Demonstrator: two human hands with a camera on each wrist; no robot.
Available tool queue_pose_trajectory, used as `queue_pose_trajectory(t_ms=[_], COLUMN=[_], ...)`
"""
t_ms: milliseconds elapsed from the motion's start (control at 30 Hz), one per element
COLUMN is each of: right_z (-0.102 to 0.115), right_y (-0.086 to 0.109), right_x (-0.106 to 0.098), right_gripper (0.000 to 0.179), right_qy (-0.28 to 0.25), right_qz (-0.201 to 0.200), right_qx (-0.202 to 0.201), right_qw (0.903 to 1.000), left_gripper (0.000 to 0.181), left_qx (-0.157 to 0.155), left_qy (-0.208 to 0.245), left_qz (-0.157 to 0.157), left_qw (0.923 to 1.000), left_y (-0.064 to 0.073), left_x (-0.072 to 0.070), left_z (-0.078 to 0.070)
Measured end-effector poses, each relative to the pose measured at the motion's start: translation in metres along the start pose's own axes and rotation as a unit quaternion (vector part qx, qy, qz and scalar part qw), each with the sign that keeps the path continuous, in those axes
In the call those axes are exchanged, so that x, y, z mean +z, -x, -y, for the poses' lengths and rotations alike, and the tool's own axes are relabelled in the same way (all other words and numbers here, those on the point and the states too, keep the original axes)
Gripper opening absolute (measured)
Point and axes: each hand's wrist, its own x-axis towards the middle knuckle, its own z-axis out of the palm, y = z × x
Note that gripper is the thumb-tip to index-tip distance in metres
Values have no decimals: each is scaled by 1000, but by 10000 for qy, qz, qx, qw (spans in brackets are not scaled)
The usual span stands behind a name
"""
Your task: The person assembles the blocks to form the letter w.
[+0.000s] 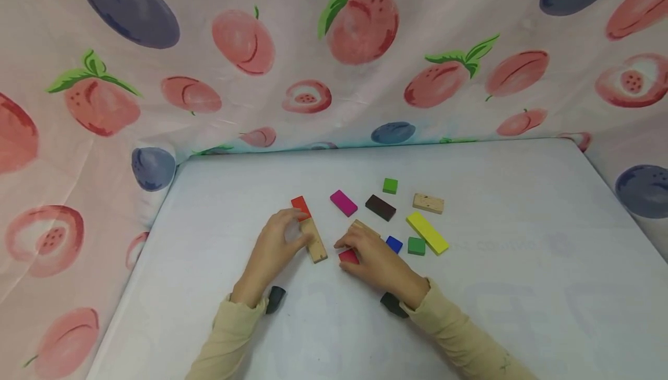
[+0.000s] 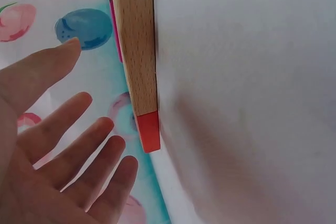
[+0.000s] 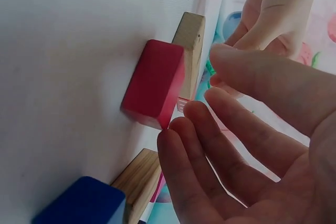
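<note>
My left hand (image 1: 269, 249) is beside a plain wooden block (image 1: 316, 248) and an orange-red block (image 1: 301, 207) that lie end to end. In the left wrist view its fingers are spread and relaxed, apart from the wooden block (image 2: 137, 45) and the orange-red block (image 2: 149, 132). My right hand (image 1: 380, 262) is over a crimson block (image 1: 348, 256). The right wrist view shows its loosely bent fingers beside the crimson block (image 3: 154, 80), not wrapped round it; whether a fingertip touches its corner I cannot tell. Another wooden block (image 1: 367, 228) is partly hidden behind this hand.
Right of the hands lie a blue block (image 1: 394, 245), a green block (image 1: 416, 246), and a long yellow block (image 1: 427, 233). Farther back are magenta (image 1: 344, 203), dark brown (image 1: 380, 207), small green (image 1: 390, 185) and wooden (image 1: 428, 203) blocks. Fruit-patterned cloth (image 1: 250, 107) hangs behind the white table (image 1: 522, 310).
</note>
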Motion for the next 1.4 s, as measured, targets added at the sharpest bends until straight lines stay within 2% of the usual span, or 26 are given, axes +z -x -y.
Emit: queue_pose_trajectory(t_ms=[367,667,833,1000,1400], right_z=[-4,-6,-7,-7,-9], right_y=[1,4,4,3,3], right_x=[1,1,-1,-4,-2], right_gripper=[18,15,19,24,24], right_qy=[-41,-59,-172,-249,-159], right_qz=[75,58,319,540,463], right_qx=[224,156,276,287,85], right_qw=[9997,9998,9990,9978,9988], left_gripper=[47,52,54,57,57], left_qx=[-29,230,261,227,3], left_qy=[-123,-286,-372,-385,-198], left_qz=[289,409,562,669,736], left_qw=[9995,9985,9974,9968,9971], left_y=[5,5,5,5,6], left_x=[4,7,8,10,11], left_z=[0,1,2,3,3])
